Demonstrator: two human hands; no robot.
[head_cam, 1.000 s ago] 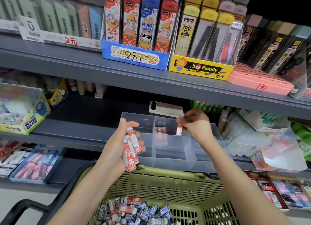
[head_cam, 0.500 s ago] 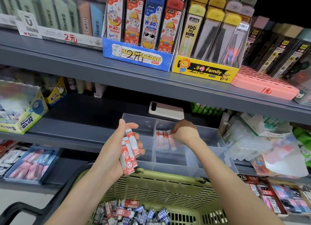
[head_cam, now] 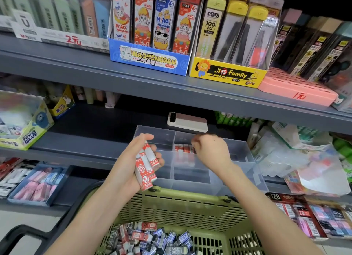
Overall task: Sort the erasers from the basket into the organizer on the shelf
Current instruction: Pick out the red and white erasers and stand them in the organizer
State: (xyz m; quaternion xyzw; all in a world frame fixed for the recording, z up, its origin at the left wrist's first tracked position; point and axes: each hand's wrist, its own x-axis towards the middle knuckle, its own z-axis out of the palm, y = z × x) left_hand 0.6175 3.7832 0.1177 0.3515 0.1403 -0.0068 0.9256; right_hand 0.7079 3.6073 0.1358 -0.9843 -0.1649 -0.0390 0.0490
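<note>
Right hand (head_cam: 209, 151) now lifted above organizer (head_cam: 190, 186), fingers curled, contents untellable. Left hand (head_cam: 123, 169) grips red erasers (head_cam: 145, 170), long axes pointing up toward shelf.

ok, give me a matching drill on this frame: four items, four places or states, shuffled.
Items:
1 left hand
2 basket
3 phone
4 organizer

Places or states:
A lies on the shelf behind the organizer
B grips a bunch of red erasers
C holds a loose pile of erasers
D has a row of red erasers in its middle back compartment

Pairs: 1-B, 2-C, 3-A, 4-D
</note>
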